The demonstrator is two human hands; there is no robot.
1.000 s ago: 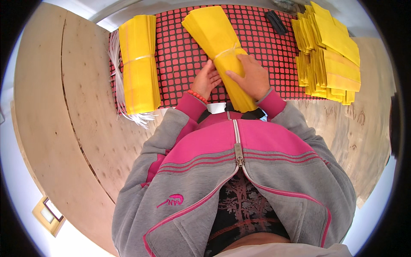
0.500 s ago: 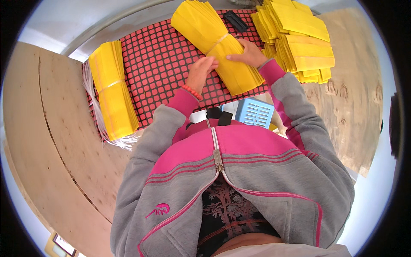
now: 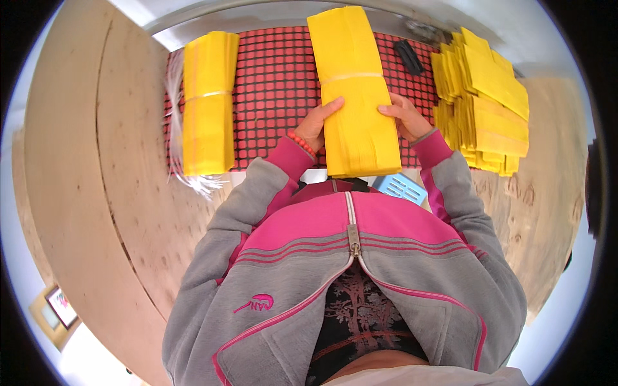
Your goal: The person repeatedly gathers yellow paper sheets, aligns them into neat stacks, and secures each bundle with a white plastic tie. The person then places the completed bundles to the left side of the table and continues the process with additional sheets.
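Observation:
Between my two hands is a thick bundle of yellow folded sheets (image 3: pixel 354 122), bound around its middle by a thin whitish tie (image 3: pixel 353 76). My left hand (image 3: pixel 317 122) grips its left edge, thumb on top and fingers hidden beneath. On the opposite edge my right hand (image 3: pixel 407 116) holds it the same way. The bundle stands nearly upright in view, its lower end close to my jacket. A second tied yellow bundle (image 3: pixel 209 103) lies to the left on the red-and-black checked mat (image 3: pixel 270 90).
White strips (image 3: pixel 174 122) lie along the mat's left edge, beside the second bundle. A black object (image 3: pixel 408 58) rests at the back right. Loose yellow stacks (image 3: pixel 496 109) are piled at the right, by a wooden board (image 3: pixel 547 167). A blue slotted plastic item (image 3: pixel 400 188) shows below the mat's edge.
The held bundle has turned from slanted to nearly straight and come closer to me. My left hand has moved from near its side to gripping its left edge. The view has shifted.

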